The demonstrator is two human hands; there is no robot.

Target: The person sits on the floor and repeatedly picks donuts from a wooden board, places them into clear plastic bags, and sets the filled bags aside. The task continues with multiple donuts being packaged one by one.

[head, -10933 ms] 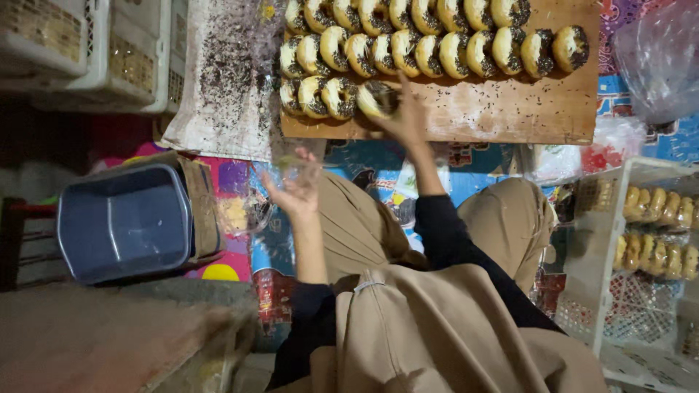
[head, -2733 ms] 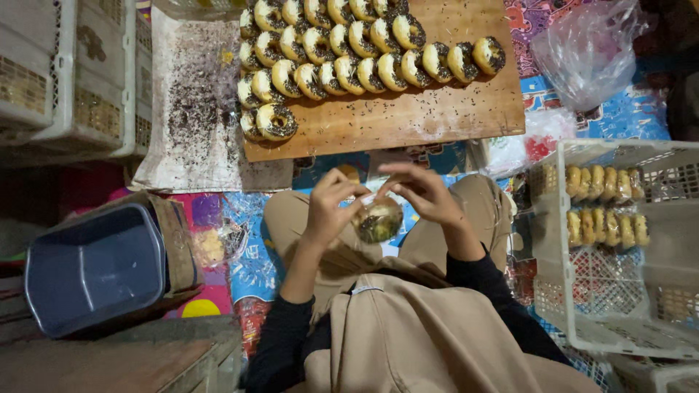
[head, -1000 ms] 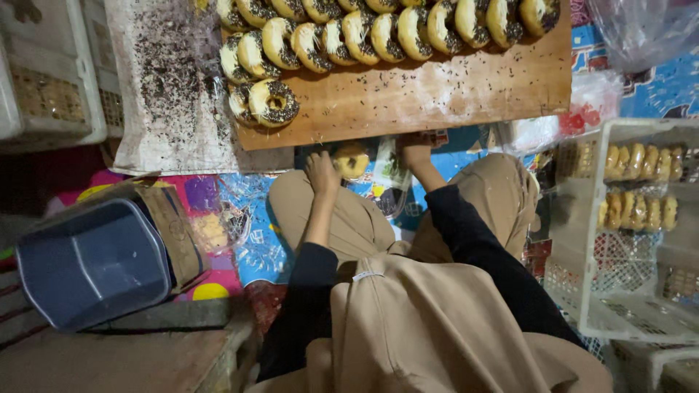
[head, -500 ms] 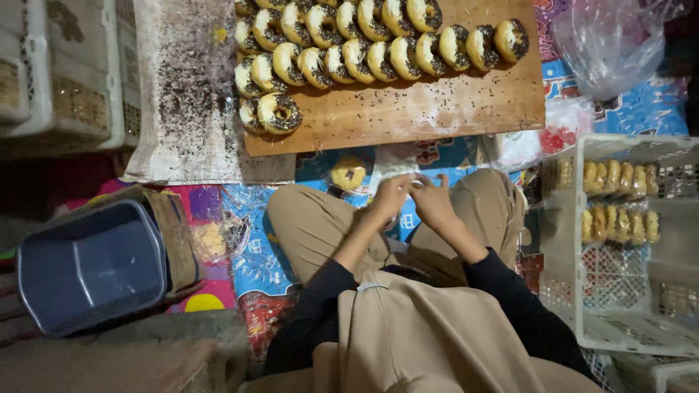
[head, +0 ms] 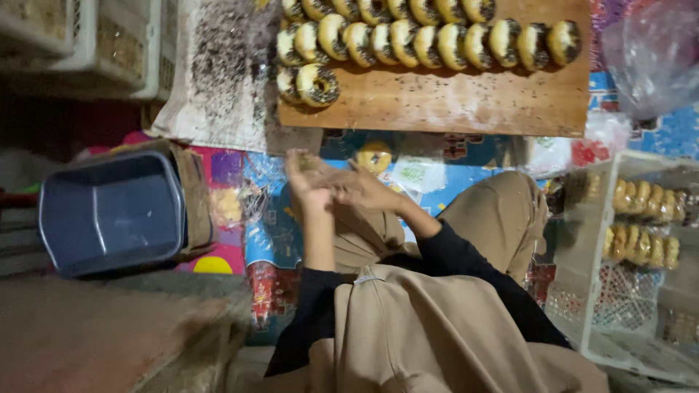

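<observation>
My left hand (head: pixel 307 188) and my right hand (head: pixel 366 191) meet over my lap, fingertips touching, both blurred. Something small and pale shows between the left fingers, but I cannot tell what it is. A single ring-shaped pastry (head: pixel 375 156) lies on the colourful mat just beyond my hands, beside a small clear wrapper (head: pixel 416 175). Further off, a wooden board (head: pixel 466 102) carries rows of ring pastries (head: pixel 429 40) topped with dark sprinkles.
A dark blue plastic tub (head: pixel 109 211) stands at my left on the patterned mat (head: pixel 266 240). A sprinkle-covered cloth (head: pixel 218 73) lies left of the board. A white crate (head: pixel 619 255) with pastries is at my right, and a clear plastic bag (head: pixel 652 51) beyond it.
My joined hands have shifted left, away from the spot in front of the right knee. The pastry on the mat stays where it was.
</observation>
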